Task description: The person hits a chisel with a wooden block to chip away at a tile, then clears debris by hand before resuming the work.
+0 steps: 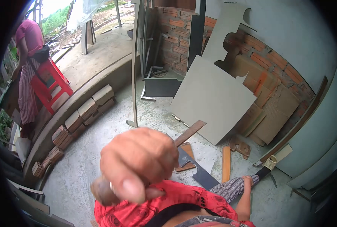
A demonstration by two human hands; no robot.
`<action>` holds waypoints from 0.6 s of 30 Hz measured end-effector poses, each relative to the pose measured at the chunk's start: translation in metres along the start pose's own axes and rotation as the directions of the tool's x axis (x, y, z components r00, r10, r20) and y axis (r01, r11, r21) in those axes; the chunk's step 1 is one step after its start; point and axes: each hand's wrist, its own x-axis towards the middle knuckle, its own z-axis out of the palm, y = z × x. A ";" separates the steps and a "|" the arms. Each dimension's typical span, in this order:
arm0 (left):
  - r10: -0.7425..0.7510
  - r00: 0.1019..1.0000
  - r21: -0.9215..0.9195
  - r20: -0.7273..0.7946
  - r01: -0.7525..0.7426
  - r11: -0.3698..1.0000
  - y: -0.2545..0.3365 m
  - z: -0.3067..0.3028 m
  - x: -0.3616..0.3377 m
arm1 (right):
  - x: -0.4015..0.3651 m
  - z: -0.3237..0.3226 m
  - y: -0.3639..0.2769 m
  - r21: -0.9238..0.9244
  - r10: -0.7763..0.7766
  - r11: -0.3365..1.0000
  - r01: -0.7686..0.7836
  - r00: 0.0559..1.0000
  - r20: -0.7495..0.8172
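Observation:
Very near the camera, my left hand [138, 164] is closed, with its knuckles up and its thumb low. A blurred brown shape [104, 191] shows beside the thumb; I cannot make out what it is. My right hand [247, 180] lies on my bent knee at the lower right, small in view, and nothing is seen in it. Below the left hand is my red rose-patterned shirt [180, 196]. Behind it, a narrow wooden strip [191, 132] slants up to the right, above a dark flat piece [198, 170] on the floor.
A large grey panel [214, 96] leans against cardboard [276, 109] at the brick wall. An upright strip [134, 75] stands mid-view. Stacked bricks [87, 108] line the curved ledge. Beyond it, a person in a pink top [30, 36] is beside a red stool [52, 81].

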 end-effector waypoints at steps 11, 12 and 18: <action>0.202 0.977 0.094 -0.064 -0.196 0.976 -0.004 0.032 -0.001 | 0.033 0.023 0.037 -0.098 0.051 0.994 -0.048 0.999 0.019; 0.161 0.987 0.039 0.027 -0.162 0.986 -0.005 0.022 -0.005 | 0.032 0.021 0.034 -0.089 0.077 0.993 -0.073 0.997 0.033; 0.136 0.987 -0.023 0.083 -0.135 0.991 -0.009 0.020 -0.003 | 0.040 0.025 0.042 -0.127 0.087 0.989 -0.079 0.994 0.060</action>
